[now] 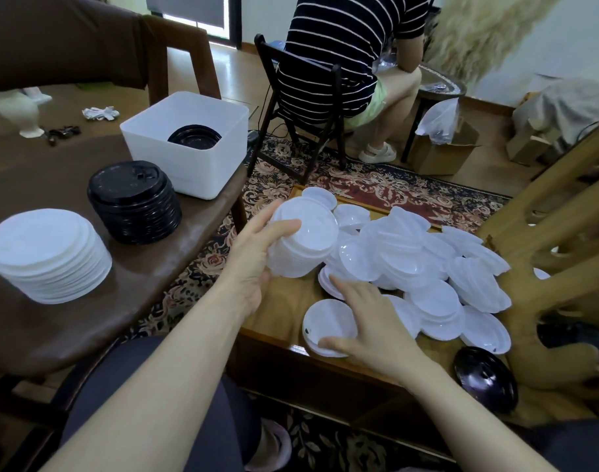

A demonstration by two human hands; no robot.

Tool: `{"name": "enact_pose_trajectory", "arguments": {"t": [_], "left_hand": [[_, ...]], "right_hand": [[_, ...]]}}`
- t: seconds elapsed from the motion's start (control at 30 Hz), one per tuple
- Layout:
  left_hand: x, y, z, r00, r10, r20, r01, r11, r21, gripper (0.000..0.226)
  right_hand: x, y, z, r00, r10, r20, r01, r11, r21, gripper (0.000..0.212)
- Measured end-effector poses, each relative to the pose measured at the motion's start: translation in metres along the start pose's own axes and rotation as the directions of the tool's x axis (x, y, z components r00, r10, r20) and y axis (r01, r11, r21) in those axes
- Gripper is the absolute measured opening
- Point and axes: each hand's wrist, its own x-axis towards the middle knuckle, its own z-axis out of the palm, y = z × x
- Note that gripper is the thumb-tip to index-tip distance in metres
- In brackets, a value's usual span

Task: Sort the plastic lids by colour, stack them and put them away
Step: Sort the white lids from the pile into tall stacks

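My left hand (253, 257) grips a stack of white lids (304, 243), held tilted above the low wooden table (284, 301). My right hand (369, 321) lies over a single white lid (328, 325) near the table's front edge, thumb and fingers at its rim. A loose pile of white lids (427, 267) covers the table behind it. One black lid (483, 379) lies at the front right. On the brown table (52, 185) to the left stand a white lid stack (49, 253) and a black lid stack (134, 201).
A white plastic bin (189, 144) with black lids inside stands at the brown table's far corner. A person in a striped shirt (352, 52) sits on a black chair beyond. A carved wooden frame (563, 253) rises at the right. Patterned carpet lies between the tables.
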Motion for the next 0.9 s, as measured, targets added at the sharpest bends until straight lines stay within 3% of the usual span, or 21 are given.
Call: {"name": "enact_pose_trajectory", "arguments": {"t": [0.17,0.23,0.37,0.47,0.57,0.77,0.9], "left_hand": [[-0.002,0.0,0.0,1.0,0.027,0.002,-0.027,0.999,0.016,0.051],[-0.001,0.0,-0.001,0.999,0.033,-0.006,-0.033,0.999,0.008,0.051],[0.001,-0.001,-0.001,0.999,0.035,0.009,-0.035,0.999,0.001,0.054],[0.001,-0.001,-0.001,0.999,0.039,0.008,-0.039,0.999,-0.018,0.054],[0.001,0.001,-0.002,0.999,0.044,-0.025,-0.045,0.998,-0.039,0.054],[0.001,0.0,-0.003,1.0,0.008,-0.016,-0.009,0.998,-0.056,0.049],[0.001,-0.002,-0.002,0.997,-0.033,0.063,0.036,0.998,-0.049,0.05]], "right_hand": [[-0.005,0.006,0.024,1.0,-0.006,-0.013,0.003,0.979,-0.206,0.094],[-0.005,0.008,0.031,0.997,-0.027,-0.069,0.01,0.972,-0.234,0.092],[-0.006,0.009,0.029,1.0,0.022,0.01,-0.019,0.977,-0.211,0.102],[-0.006,0.001,0.02,0.998,0.063,0.002,-0.063,0.993,-0.096,0.102],[-0.006,-0.001,0.007,0.989,0.11,-0.099,-0.1,0.99,0.103,0.094],[-0.002,-0.006,-0.047,0.874,0.329,-0.358,-0.077,0.82,0.567,0.076],[0.005,-0.018,-0.076,0.896,0.247,-0.368,0.065,0.748,0.66,0.071]]}}
